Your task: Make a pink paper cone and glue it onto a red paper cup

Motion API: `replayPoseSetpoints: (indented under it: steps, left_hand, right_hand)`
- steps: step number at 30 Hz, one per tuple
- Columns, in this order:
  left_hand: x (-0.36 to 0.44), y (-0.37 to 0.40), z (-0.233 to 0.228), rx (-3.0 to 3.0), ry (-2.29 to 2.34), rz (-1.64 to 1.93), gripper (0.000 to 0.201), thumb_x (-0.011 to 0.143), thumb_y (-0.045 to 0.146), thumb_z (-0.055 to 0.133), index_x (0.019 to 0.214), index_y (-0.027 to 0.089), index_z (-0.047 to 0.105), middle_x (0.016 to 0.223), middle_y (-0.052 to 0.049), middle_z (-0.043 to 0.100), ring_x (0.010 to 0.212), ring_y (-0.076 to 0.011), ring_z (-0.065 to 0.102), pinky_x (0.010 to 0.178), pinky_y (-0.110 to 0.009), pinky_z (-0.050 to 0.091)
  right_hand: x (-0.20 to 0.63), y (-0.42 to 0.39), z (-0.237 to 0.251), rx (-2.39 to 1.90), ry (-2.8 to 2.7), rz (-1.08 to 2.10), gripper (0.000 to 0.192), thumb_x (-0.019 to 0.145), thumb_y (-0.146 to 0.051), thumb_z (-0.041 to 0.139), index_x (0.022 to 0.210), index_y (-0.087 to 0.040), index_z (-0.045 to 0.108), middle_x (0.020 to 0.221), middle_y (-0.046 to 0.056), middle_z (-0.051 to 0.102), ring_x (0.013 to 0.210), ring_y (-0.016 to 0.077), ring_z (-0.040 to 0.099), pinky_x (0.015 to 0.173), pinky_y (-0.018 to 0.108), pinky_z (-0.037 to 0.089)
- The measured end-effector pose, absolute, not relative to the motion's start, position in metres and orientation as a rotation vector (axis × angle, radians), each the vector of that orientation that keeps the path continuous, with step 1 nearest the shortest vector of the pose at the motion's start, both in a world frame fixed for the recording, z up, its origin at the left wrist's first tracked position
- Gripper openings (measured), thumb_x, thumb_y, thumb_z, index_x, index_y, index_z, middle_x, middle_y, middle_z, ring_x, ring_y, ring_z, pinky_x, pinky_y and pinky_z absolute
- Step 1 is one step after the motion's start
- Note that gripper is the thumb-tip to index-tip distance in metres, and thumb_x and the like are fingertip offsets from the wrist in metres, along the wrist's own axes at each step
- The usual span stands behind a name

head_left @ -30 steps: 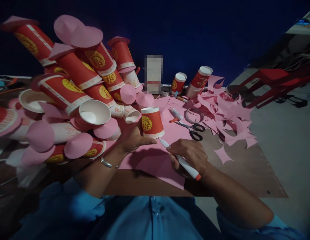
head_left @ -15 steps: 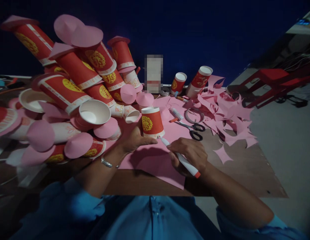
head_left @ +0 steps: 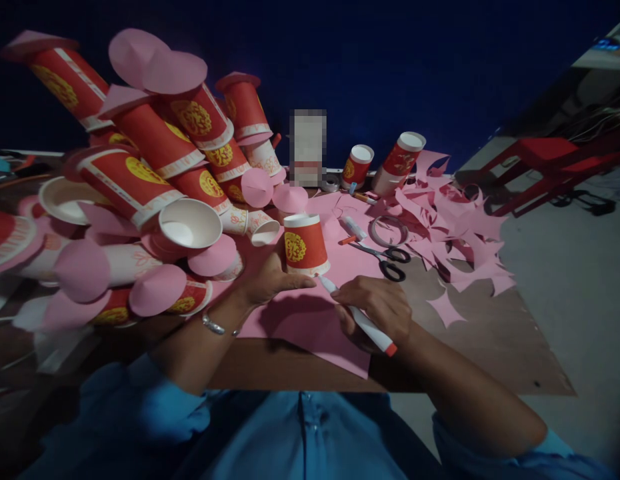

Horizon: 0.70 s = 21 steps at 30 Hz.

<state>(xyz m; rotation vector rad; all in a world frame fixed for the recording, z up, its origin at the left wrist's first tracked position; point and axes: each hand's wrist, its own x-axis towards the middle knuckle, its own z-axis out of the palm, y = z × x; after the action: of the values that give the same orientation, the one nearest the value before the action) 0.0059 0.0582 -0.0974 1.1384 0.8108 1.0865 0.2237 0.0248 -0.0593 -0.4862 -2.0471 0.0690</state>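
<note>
A red paper cup [head_left: 313,247] with a yellow emblem and white edges stands upside down over the pink paper [head_left: 305,333]. My left hand [head_left: 263,280] is closed around its left side, thumb lying along the lower edge; the other fingers are mostly hidden behind the cup. In my right hand [head_left: 377,303] is a thick white marker [head_left: 371,328] with a red end. Its tip touches or nearly touches the cup's white lower rim, close to my left thumb.
Stacked red cups [head_left: 155,137] with pink paper cones crowd the left. Black-handled scissors [head_left: 393,263], a tape roll [head_left: 389,232] and a marker cap [head_left: 347,240] lie right of the cup. Pink scraps [head_left: 440,227] pile beyond; a red stool [head_left: 540,153] stands off the table.
The marker and my right hand have shifted slightly left along the cup's lower rim. My left hand and the cup have barely moved.
</note>
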Motion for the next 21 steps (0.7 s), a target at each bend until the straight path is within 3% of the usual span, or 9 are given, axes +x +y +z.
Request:
replayPoseSetpoints:
  steps: [6, 21]
  left_hand:
    - [0.0063, 0.0585, -0.0968, 1.150, 0.826, 1.073, 0.065, 0.056, 0.037, 0.103, 0.107, 0.019, 0.066, 0.117, -0.008, 0.074, 0.104, -0.0256, 0.069, 0.092, -0.039, 0.058]
    - [0.0077, 0.0579, -0.0926, 1.077, 0.780, 1.163, 0.071, 0.064, 0.031, 0.099, 0.126, 0.024, 0.066, 0.116, -0.005, 0.073, 0.113, -0.0242, 0.067, 0.101, -0.036, 0.055]
  right_hand:
    - [0.2236, 0.0245, -0.0599, -0.502, -2.030, 0.059, 0.010, 0.098, -0.011, 0.062, 0.107, -0.017, 0.062, 0.076, 0.003, 0.075, 0.065, 0.0144, 0.073, 0.061, 0.025, 0.059]
    - [0.2238, 0.0226, -0.0584, -0.545, -1.938, 0.040, 0.007, 0.099, -0.014, 0.059, 0.103, -0.017, 0.064, 0.073, 0.003, 0.071, 0.060, 0.0142, 0.069, 0.057, 0.025, 0.058]
